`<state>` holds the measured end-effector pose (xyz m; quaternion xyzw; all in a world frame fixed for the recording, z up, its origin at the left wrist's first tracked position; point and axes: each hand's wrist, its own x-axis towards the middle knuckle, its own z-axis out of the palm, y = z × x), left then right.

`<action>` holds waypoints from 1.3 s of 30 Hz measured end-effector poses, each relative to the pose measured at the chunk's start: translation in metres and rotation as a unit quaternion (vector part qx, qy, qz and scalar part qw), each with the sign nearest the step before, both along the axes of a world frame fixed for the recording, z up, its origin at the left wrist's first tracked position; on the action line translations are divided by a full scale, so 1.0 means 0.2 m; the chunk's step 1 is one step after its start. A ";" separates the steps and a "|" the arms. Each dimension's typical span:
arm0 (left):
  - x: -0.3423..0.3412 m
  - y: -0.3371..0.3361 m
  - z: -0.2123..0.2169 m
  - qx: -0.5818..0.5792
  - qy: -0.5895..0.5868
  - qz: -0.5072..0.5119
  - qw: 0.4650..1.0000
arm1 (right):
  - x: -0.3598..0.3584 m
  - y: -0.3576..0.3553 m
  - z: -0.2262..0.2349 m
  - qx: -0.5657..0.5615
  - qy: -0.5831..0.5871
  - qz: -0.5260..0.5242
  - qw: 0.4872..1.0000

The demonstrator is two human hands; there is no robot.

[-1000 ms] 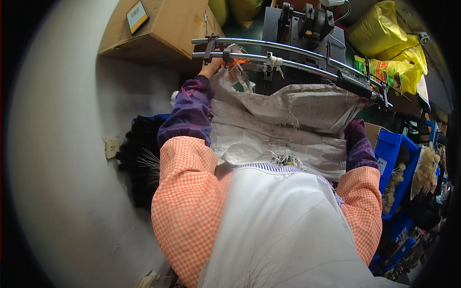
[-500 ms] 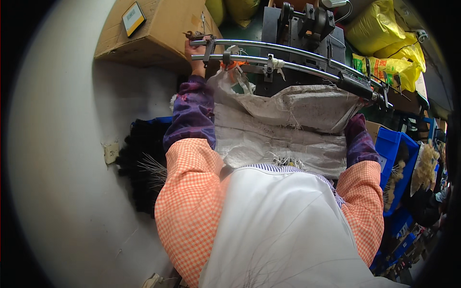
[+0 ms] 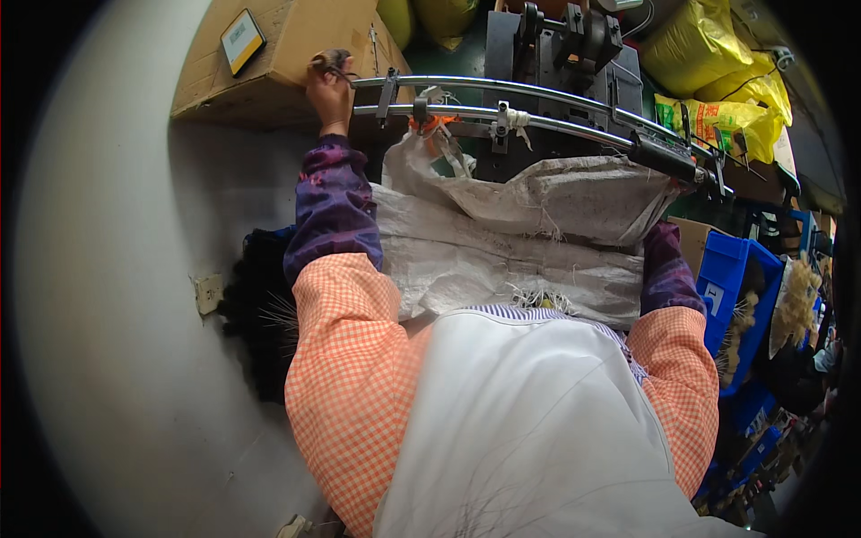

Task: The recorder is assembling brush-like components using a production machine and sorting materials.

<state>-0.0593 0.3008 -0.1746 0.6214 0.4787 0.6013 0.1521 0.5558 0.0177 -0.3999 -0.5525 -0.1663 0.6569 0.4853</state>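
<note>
My left hand (image 3: 331,100) is raised past the left ends of two metal rods (image 3: 466,82), near the corner of a cardboard box. Its fingers are closed on a small dark brown object (image 3: 333,61), whose kind I cannot make out. Along the rods sit black clamps (image 3: 387,97) and, at the right, a black cylinder (image 3: 662,158). A greyish white woven sack cloth (image 3: 520,242) hangs below the rods, in front of my white apron. My right forearm, in a purple sleeve (image 3: 667,264), goes in at the cloth's right edge; the hand itself is hidden.
The cardboard box (image 3: 309,54) carries a small framed card (image 3: 242,42). Behind the rods is a black machine (image 3: 574,54). Yellow sacks (image 3: 695,49) lie at the far right, blue bins (image 3: 725,269) nearer. Black bristly material (image 3: 256,314) stands against the white wall (image 3: 108,269).
My left hand has moved left and up, away from the ends of the rods, with the small dark object in its fingers. My right forearm has barely moved.
</note>
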 end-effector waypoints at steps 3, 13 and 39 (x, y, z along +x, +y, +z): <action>-0.03 -0.03 -0.01 0.034 0.154 0.031 0.987 | 0.08 -0.11 -0.01 -0.015 0.003 -0.025 1.000; -0.01 -0.84 0.55 0.037 0.299 0.078 0.950 | 0.09 -0.61 1.00 -0.180 -0.707 -0.031 0.683; 1.04 -0.71 0.88 -0.030 0.324 -0.406 0.854 | -0.63 0.10 1.33 0.062 0.119 -0.211 0.968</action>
